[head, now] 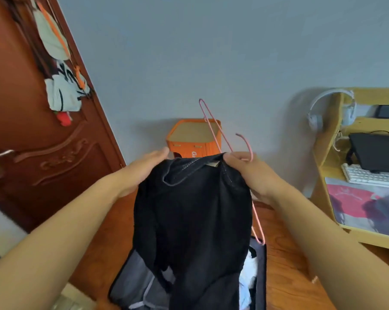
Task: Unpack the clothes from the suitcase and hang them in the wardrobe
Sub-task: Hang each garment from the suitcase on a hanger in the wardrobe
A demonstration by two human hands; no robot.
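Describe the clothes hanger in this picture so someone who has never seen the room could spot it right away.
Start at the open suitcase on the wooden floor, then go up the dark garment held above it. At its top edge, the right hand grips fabric and a thin pink wire hanger. It is the only pink looped wire, rising before the orange box.

2 hands [144, 171], 1 garment [191, 215], 1 hanger [213, 133], 1 suitcase [135, 287].

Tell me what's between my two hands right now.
The dark garment, held up over the open suitcase between left hand and right hand, in the head view.
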